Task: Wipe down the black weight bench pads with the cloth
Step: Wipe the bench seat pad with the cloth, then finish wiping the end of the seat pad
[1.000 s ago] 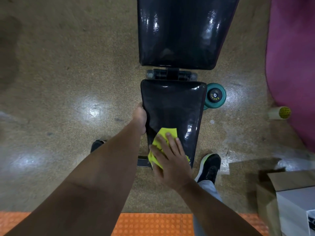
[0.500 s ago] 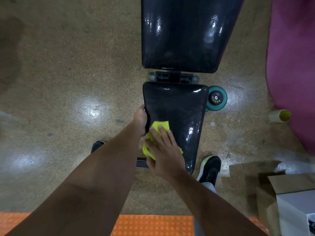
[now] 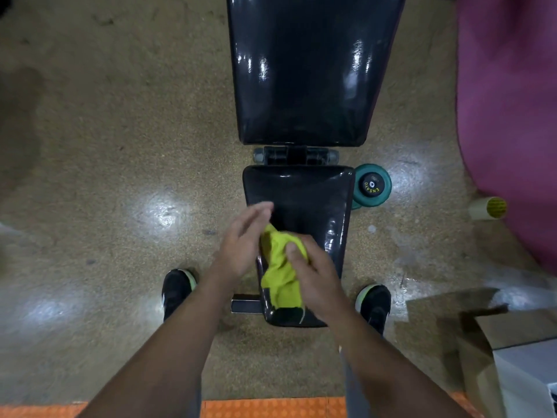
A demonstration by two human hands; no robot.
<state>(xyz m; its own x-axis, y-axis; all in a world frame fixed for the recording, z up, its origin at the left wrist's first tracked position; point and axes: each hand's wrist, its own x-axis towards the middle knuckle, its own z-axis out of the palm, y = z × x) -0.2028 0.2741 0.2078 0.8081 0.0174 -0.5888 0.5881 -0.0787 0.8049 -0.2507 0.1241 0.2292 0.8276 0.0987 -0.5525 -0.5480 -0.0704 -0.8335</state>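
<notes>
The black weight bench stands lengthwise ahead of me: a small seat pad (image 3: 313, 191) close by and a long back pad (image 3: 307, 70) beyond a hinge. A yellow-green cloth (image 3: 280, 267) is bunched up above the near half of the seat pad. My right hand (image 3: 313, 276) grips the cloth from the right, thumb on top. My left hand (image 3: 244, 239) hovers just left of the cloth with straight fingers, slightly blurred, and holds nothing.
A teal dumbbell (image 3: 373, 185) lies on the floor right of the seat pad. A pink mat (image 3: 512, 116) fills the right side, with a small roll (image 3: 489, 208) beside it. A cardboard box (image 3: 512, 357) sits at the lower right. My shoes (image 3: 177, 291) flank the bench.
My right hand lifted the cloth off the seat pad and bunched it. My left hand let go of the pad's left edge and rose beside the cloth.
</notes>
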